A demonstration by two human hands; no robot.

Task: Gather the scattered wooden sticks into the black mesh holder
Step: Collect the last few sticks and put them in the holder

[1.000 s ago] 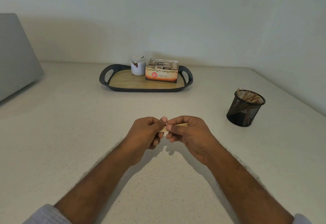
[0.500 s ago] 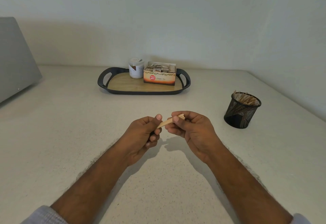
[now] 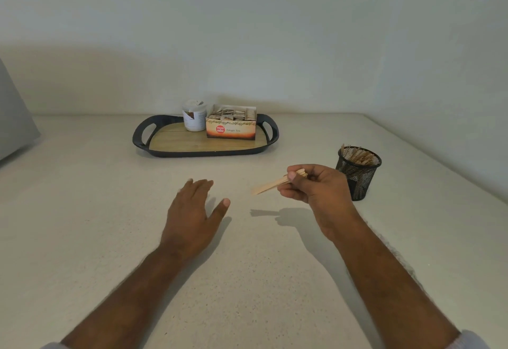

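Setting: a pale speckled surface (image 3: 82, 211) is running back to a plain light wall; a grey object is cutting into the far left edge, too cropped to identify.

Head view, items:

1. Black mesh holder (image 3: 358, 180): standing upright at the right side of the surface, already carrying a bunch of wooden sticks leaning inside it.
2. Bundle of sticks (image 3: 270, 185): being held clear above the surface, ends pointing left and slightly downward, casting a shadow below. The count is too blurred to tell.
3. Right hand (image 3: 316, 186): fingers (image 3: 292, 176) are clenching around the bundle, just left of the holder and near its rim height.
4. Left hand (image 3: 192, 211): hovering low over the surface with fingers released and spread, gripping nothing.
5. Black-rimmed tray (image 3: 143, 139): sitting at the back, wooden base, bearing a white jar (image 3: 194, 117) and a tea box (image 3: 231, 125) side by side.

No loose sticks are showing anywhere on the surface.

Step in hand, as judged: the collected bundle is being carried to the holder; this appears to be the closing load.

Next move is calling for: swinging the bundle upright, bringing its lower ends over the open mouth, clearing the sticks already inside, then loosening the grip so the bundle is dropping in without tipping the light holder.
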